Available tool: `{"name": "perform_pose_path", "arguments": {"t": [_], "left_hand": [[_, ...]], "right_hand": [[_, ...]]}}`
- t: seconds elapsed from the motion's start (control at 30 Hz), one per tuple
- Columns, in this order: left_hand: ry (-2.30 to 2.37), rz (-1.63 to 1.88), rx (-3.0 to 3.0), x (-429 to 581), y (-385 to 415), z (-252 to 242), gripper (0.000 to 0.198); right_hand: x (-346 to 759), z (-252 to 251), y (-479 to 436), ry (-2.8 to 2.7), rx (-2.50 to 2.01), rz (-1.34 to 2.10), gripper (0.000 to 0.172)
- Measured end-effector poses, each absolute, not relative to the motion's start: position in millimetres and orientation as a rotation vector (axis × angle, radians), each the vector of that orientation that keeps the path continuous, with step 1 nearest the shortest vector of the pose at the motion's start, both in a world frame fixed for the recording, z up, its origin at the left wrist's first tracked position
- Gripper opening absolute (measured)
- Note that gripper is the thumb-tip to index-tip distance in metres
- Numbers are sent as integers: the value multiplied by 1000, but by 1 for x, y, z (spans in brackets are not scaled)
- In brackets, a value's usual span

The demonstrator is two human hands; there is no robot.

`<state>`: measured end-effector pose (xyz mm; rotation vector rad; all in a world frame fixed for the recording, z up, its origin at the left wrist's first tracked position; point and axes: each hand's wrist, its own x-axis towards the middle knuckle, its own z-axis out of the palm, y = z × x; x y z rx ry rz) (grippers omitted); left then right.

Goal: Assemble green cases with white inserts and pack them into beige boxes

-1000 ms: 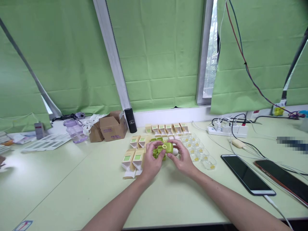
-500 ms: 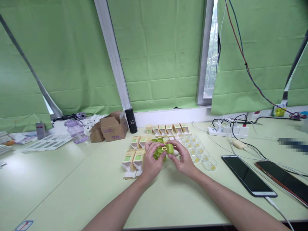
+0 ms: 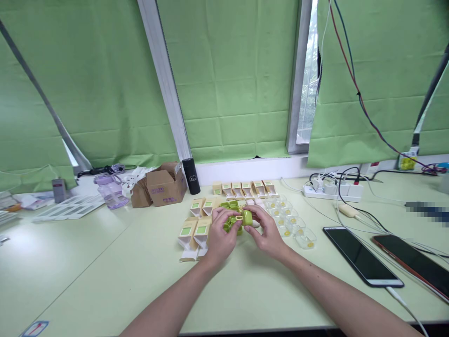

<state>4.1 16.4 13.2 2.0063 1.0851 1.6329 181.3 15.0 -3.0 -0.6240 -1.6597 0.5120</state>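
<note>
A small glossy olive-green case with a pale loop on its left side is held above the table between both hands. My right hand is closed around the case body, thumb below and fingers above. On the other side, my left hand pinches at the loop with thumb and fingertips. Behind and below the left fingers are several green cups, partly covered by the hand. Pinkish-white rounded pieces lie just beyond the right fingers, partly hidden.
Several small open cartons stand left of the hands, with a row of cartons behind. Clear plastic cups with yellow spots sit to the right. Farther right lie a phone, cables and a power strip. A cardboard box stands back left.
The green case has shifted very slightly between my fingers. Both hands keep nearly the same place and grip, and the things on the table have not moved.
</note>
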Motion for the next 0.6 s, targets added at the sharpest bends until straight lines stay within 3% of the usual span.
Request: {"name": "perform_pose_path", "arguments": {"t": [0.6], "left_hand": [[1099, 1641, 1884, 4, 15, 11, 7]], "right_hand": [[180, -6, 12, -1698, -655, 436, 44]]}}
